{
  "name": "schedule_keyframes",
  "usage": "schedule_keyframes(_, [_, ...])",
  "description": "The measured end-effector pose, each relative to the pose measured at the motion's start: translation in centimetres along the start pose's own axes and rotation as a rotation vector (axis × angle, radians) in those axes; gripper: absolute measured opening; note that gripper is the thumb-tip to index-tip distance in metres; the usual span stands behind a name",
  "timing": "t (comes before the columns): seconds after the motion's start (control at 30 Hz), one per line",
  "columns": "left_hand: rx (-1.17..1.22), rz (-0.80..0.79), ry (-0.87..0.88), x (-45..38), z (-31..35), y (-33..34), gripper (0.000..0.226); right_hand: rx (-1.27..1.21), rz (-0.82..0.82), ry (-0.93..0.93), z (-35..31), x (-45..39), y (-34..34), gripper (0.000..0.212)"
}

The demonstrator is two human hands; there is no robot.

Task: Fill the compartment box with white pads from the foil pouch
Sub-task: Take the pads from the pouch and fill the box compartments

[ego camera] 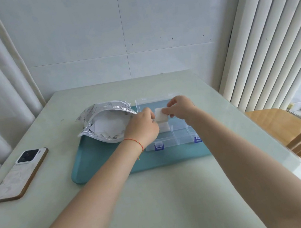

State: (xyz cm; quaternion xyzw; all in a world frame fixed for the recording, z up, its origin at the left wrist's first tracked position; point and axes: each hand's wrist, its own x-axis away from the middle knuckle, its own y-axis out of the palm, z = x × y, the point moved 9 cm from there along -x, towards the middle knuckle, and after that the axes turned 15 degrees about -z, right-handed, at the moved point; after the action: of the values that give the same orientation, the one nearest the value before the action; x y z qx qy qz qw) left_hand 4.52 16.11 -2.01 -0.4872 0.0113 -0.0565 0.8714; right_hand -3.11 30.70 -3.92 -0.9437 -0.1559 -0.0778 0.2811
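White pad (160,116) sits pinched between both hands above the clear compartment box (175,129), the left hand (143,126) gripping its near-left edge and the right hand (181,107) its far-right corner. Another pad (164,128) lies in a compartment beneath. Just left, the foil pouch (105,120) gapes open on the teal mat (103,160). A phone (19,174) lies on the desk (158,200), well apart.

Pale green glass worktop (158,200) bare and passable in front of the teal rectangular mat (114,164), crinkled silver foil pouch (103,120) blocking the mat's left, clear plastic compartment box (177,139) just beside it on the right, face-down phone with pale marbled back (18,175) lying well apart at the left edge
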Motion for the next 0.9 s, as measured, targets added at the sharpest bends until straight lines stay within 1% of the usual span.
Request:
schedule_keyframes(0.07, [-0.033,-0.041,-0.015,-0.4,-0.1,0.6,0.023,0.105,-0.035,0.023,-0.3,-0.2,0.3,0.018])
schedule_keyframes(0.13, [-0.06,-0.083,-0.029,-0.7,-0.2,1.0,0.023,0.164,-0.048,0.036,-0.5,-0.4,0.5,0.017])
schedule_keyframes(0.3, [-0.108,-0.142,-0.037,-1.2,-0.2,1.6,0.029,0.199,-0.043,0.038,-0.7,-0.5,0.5,0.011])
schedule_keyframes(0.47, [-0.14,-0.154,-0.053,-1.7,-0.3,1.7,0.034,0.202,-0.029,0.017,-0.5,-1.1,0.6,0.013])
schedule_keyframes(0.53, [-0.16,-0.169,-0.056,-1.8,-0.2,1.8,0.037,0.239,-0.033,0.013,-0.4,-1.4,0.8,0.01])
schedule_keyframes(0.73, [-0.27,-0.231,-0.053,-2.2,0.7,2.2,0.038,0.405,-0.088,0.066,0.0,-2.4,1.9,0.02])
schedule_keyframes(0.9, [-0.361,-0.259,-0.047,-3.4,1.3,2.6,0.037,0.474,-0.135,0.078,0.0,-2.1,1.5,0.016])
